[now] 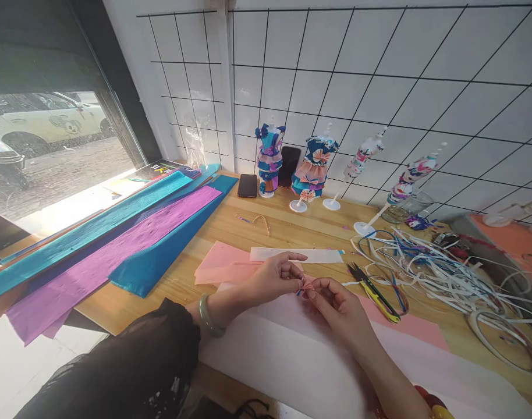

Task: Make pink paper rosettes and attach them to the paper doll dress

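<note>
A small pleated pink paper bow (307, 286) with a bit of blue at its edge is held between both hands above the table. My left hand (277, 276) pinches its left side with thumb and fingers, the index finger stretched forward. On the other side, my right hand (336, 301) grips the bow between thumb and fingertips. Below the hands lies a large pale pink paper sheet (275, 349). Folded salmon-pink paper (224, 262) and a white strip (266, 254) are just beyond. Yellow-and-black thread snips (375, 294) lie right of my right hand.
Small dress forms in paper outfits (270, 157) stand along the tiled wall, near a dark phone (247, 185). Long blue and purple paper strips (117, 244) cover the left side, overhanging the table edge. Tangled white ribbons (444, 279) fill the right.
</note>
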A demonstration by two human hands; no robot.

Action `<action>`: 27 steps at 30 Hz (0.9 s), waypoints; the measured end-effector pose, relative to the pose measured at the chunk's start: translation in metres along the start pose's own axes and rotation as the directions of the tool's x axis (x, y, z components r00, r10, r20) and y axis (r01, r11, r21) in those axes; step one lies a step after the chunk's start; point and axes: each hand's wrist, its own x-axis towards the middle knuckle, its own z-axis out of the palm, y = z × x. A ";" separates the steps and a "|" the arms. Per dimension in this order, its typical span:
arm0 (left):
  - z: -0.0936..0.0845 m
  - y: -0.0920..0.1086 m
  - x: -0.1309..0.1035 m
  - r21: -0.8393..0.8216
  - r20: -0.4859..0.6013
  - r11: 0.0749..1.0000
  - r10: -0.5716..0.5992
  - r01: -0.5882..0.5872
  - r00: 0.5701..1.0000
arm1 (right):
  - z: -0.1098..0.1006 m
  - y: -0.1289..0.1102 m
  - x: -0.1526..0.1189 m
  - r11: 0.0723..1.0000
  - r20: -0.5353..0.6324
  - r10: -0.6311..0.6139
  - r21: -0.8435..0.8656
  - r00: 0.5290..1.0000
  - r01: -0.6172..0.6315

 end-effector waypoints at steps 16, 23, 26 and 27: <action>-0.002 0.002 0.001 -0.064 -0.004 0.996 -0.054 0.054 0.999 | 0.000 0.001 -0.001 1.000 0.019 0.017 -0.022 1.000 -0.016; -0.004 0.001 0.001 -0.077 -0.005 0.995 -0.067 0.066 0.998 | -0.001 0.000 0.000 0.999 0.019 0.015 -0.034 1.000 -0.014; -0.005 -0.001 0.002 -0.096 0.006 0.993 -0.061 0.061 0.998 | -0.001 -0.005 0.000 0.999 -0.003 0.022 -0.038 1.000 -0.022; -0.005 -0.001 0.002 -0.106 0.008 0.993 -0.060 0.060 0.998 | -0.001 -0.007 0.000 0.999 -0.018 0.025 -0.030 1.000 -0.026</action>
